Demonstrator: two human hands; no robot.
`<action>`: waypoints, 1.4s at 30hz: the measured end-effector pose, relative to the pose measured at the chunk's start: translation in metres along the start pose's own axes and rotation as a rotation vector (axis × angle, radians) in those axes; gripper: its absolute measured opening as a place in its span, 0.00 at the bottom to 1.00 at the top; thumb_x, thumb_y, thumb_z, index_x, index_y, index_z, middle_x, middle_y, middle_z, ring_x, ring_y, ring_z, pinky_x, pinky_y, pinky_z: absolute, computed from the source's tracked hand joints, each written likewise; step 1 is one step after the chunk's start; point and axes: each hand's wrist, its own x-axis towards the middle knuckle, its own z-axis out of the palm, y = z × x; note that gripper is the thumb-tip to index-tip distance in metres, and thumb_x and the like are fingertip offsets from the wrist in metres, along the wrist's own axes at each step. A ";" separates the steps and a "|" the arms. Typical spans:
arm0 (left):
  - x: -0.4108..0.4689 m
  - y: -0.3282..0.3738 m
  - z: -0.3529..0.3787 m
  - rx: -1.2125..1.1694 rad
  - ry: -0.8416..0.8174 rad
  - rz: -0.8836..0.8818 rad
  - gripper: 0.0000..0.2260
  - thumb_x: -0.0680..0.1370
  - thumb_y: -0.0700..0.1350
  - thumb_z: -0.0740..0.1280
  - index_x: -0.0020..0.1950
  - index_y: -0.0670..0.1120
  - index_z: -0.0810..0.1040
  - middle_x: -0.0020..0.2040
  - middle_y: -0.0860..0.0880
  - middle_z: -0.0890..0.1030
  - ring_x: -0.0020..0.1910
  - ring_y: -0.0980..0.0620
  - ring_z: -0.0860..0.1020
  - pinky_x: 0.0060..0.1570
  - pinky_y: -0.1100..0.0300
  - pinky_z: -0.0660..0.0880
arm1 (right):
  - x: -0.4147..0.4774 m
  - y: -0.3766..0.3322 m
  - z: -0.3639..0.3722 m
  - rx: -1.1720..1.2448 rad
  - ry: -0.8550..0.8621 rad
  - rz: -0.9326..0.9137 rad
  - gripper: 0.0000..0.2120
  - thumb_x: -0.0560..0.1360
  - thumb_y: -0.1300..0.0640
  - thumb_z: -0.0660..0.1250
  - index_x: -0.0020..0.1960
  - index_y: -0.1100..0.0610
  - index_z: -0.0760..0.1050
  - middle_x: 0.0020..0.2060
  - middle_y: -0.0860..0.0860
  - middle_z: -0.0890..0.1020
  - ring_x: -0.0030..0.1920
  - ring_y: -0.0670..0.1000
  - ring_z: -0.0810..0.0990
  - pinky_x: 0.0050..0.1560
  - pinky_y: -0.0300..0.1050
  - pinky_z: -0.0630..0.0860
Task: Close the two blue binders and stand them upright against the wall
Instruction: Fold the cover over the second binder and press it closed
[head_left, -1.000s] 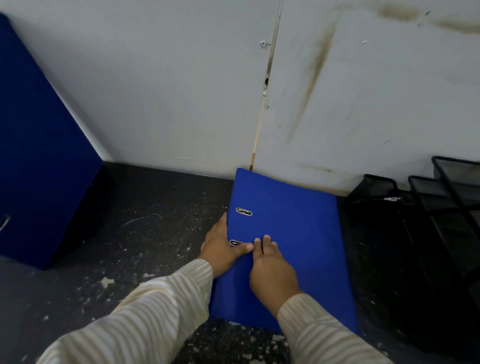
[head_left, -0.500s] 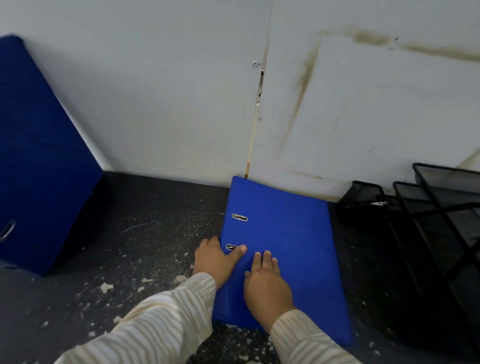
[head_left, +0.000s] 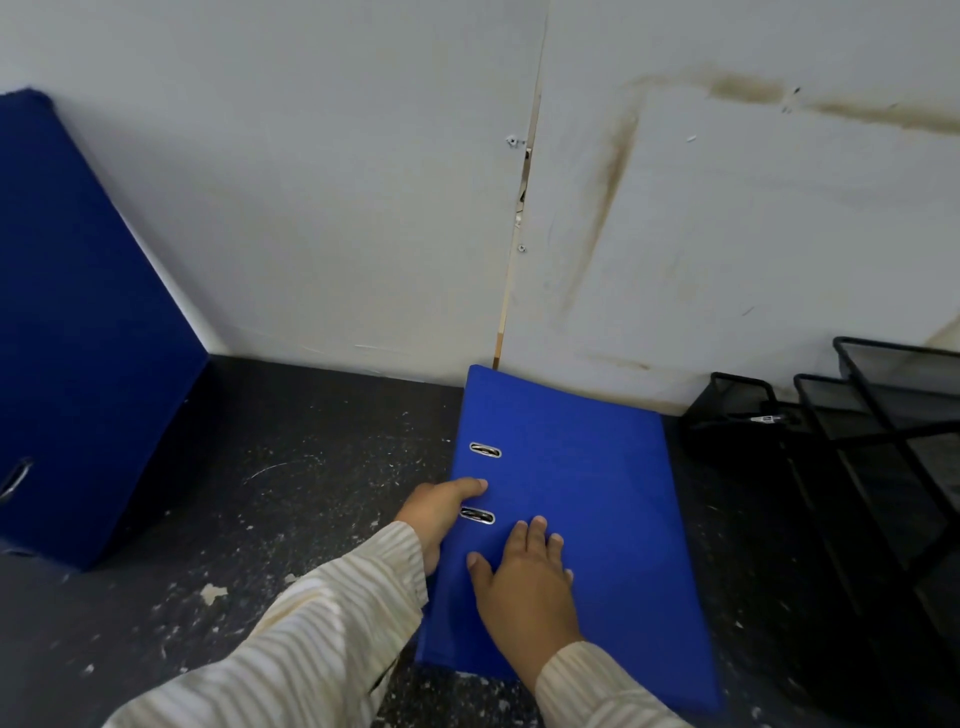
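Observation:
A closed blue binder (head_left: 582, 493) lies flat on the dark table, its far end touching the white wall (head_left: 363, 208). My left hand (head_left: 439, 514) wraps its left spine edge, thumb on the cover between the two metal slots. My right hand (head_left: 524, 587) rests palm down on the cover, fingers spread. A second, darker blue binder (head_left: 78, 338) stands at the far left, leaning against the wall; part of it is cut off by the frame edge.
Black wire mesh trays (head_left: 857, 441) stand at the right against the wall. The dark tabletop (head_left: 270, 493) is speckled with white flakes between the two binders.
My left thumb has moved up the cover, past the near metal slot. My right hand has spread flatter on the cover. The binder still lies flat.

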 end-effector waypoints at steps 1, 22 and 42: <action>0.000 0.000 0.001 0.017 -0.020 0.004 0.15 0.72 0.46 0.72 0.55 0.39 0.81 0.44 0.41 0.87 0.41 0.41 0.85 0.41 0.51 0.82 | 0.000 0.000 0.000 0.003 0.003 0.003 0.37 0.78 0.38 0.50 0.76 0.61 0.42 0.77 0.56 0.45 0.76 0.59 0.45 0.73 0.59 0.53; 0.013 0.016 0.015 0.205 0.081 0.041 0.22 0.69 0.55 0.72 0.55 0.42 0.80 0.52 0.42 0.84 0.51 0.39 0.82 0.56 0.43 0.78 | 0.009 0.015 -0.001 0.016 -0.019 -0.053 0.39 0.77 0.38 0.54 0.77 0.59 0.44 0.77 0.54 0.46 0.77 0.57 0.45 0.74 0.55 0.56; -0.022 0.008 -0.013 -0.012 -0.173 0.016 0.12 0.72 0.45 0.72 0.53 0.42 0.81 0.44 0.42 0.87 0.46 0.43 0.84 0.45 0.50 0.80 | -0.021 0.015 -0.013 0.139 -0.005 -0.062 0.48 0.70 0.28 0.54 0.76 0.58 0.44 0.77 0.53 0.44 0.76 0.56 0.43 0.74 0.56 0.49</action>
